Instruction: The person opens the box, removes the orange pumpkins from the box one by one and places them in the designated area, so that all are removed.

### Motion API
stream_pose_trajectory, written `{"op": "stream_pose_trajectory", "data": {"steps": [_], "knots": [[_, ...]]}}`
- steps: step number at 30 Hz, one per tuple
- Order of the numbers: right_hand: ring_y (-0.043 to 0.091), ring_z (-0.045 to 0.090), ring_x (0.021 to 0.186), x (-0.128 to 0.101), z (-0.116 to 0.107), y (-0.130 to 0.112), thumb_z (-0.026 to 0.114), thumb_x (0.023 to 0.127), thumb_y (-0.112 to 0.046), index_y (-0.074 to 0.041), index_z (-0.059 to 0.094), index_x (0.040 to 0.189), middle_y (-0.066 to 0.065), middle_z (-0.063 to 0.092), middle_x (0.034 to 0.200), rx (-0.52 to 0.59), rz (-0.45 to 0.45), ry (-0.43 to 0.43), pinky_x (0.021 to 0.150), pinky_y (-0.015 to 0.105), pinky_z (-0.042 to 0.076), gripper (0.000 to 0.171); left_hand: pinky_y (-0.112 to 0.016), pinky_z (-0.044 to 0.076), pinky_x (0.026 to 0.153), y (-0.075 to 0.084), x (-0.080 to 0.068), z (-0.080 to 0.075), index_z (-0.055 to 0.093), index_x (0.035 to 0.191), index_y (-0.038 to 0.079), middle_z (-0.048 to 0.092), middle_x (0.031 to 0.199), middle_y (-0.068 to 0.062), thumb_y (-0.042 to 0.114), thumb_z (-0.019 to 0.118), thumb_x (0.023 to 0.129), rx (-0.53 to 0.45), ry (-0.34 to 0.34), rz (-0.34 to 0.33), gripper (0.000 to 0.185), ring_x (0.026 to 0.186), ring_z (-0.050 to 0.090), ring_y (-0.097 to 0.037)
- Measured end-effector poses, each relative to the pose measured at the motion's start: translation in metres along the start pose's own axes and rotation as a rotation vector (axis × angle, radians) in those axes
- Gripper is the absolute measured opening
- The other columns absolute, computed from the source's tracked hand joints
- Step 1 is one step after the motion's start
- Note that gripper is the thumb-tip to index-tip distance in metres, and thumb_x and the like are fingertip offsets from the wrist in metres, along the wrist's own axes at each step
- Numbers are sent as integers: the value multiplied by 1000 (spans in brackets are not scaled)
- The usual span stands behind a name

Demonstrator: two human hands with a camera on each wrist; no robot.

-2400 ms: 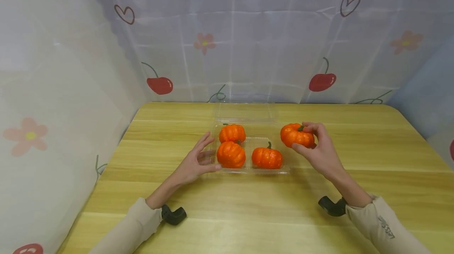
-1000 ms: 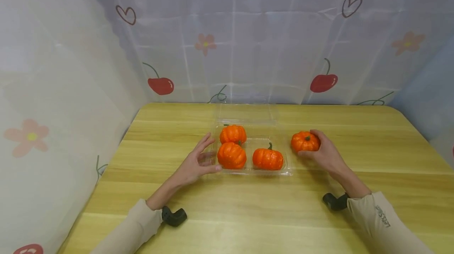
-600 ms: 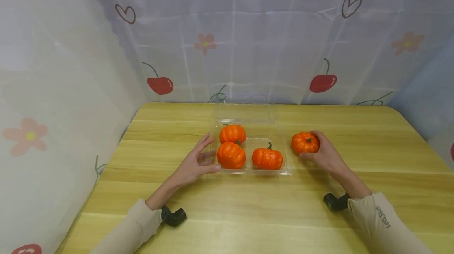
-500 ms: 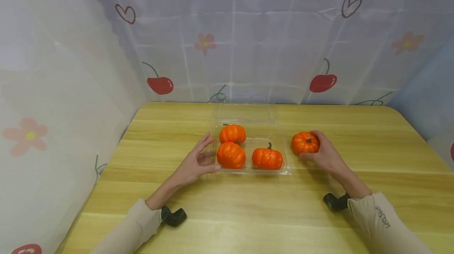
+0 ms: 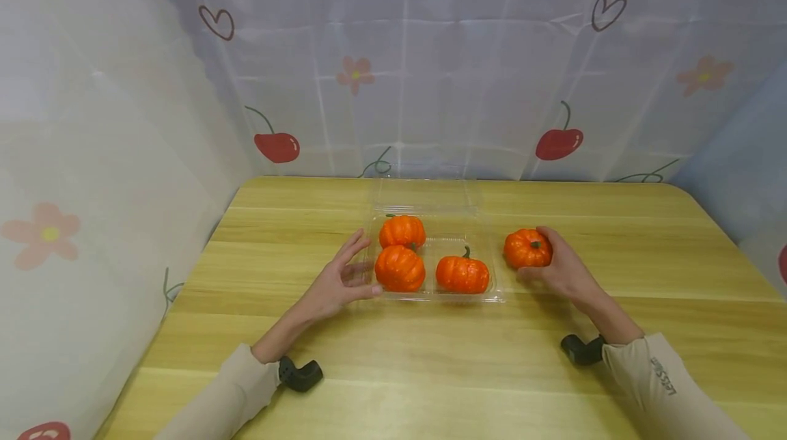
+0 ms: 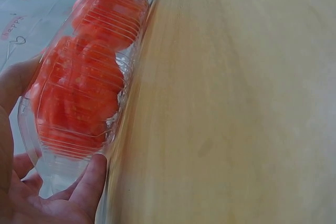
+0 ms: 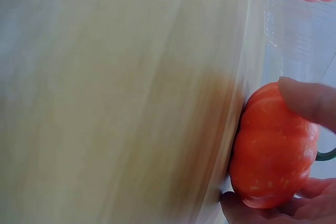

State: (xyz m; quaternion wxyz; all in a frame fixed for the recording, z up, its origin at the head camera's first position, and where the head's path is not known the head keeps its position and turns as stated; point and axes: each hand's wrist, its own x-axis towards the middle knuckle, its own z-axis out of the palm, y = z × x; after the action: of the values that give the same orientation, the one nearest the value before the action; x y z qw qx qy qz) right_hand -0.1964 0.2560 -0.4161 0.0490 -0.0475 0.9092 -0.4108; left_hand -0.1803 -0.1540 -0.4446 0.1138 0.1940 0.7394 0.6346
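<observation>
i see the orange pumpkin (image 5: 527,249) inside the bend of the right hand (image 5: 568,275). the thumb is on its near side and the fingers go round its far side, so the hand is pinching it. the pumpkin sits on the worktop (image 5: 375,378), just to the right of the clear box (image 5: 444,246) and apart from it. its green stem points up.

on the other side, the left hand (image 5: 330,286) is spread wide at the left end of the box. its thumb is by the near corner and its fingers are along the side. the left wrist camera shows me the thumb touching the clear plastic.

in the box i see three more pumpkins. a back pumpkin (image 5: 402,229) and a front pumpkin (image 5: 399,270) touch each other in the left part, closest to the left hand. a third pumpkin (image 5: 462,276) sits in the right part, between the two hands. the clear lid (image 5: 425,195) is open at the back.
</observation>
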Motion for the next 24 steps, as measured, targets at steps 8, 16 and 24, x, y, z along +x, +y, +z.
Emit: {"op": "stream_pose_trajectory", "data": {"steps": [8, 16, 24], "knots": [[52, 32, 130, -1, -6, -5, 80, 82, -18, 8, 9, 153, 37, 25, 149, 0, 12, -34, 106, 67, 29, 103, -40, 45, 103, -1, 0, 0, 23, 157, 9, 6, 165, 1, 10, 79, 84, -2, 0, -2, 93, 134, 43, -37], [53, 26, 135, -14, -14, -30, 78, 85, -23, 6, 13, 154, 34, 19, 154, -30, -40, -20, 105, 71, 26, 99, -39, 45, 103, 0, 1, -1, 20, 158, 11, 8, 164, 0, 10, 80, 84, -7, 0, 7, 95, 134, 44, -35], [51, 34, 133, -33, -2, -64, 70, 91, -42, 1, 25, 154, 26, 29, 154, -53, -128, 16, 101, 70, 32, 88, -38, 46, 102, -1, 1, 1, 21, 158, 11, 8, 164, 3, 11, 80, 84, 1, 1, 2, 95, 133, 45, -34]]}}
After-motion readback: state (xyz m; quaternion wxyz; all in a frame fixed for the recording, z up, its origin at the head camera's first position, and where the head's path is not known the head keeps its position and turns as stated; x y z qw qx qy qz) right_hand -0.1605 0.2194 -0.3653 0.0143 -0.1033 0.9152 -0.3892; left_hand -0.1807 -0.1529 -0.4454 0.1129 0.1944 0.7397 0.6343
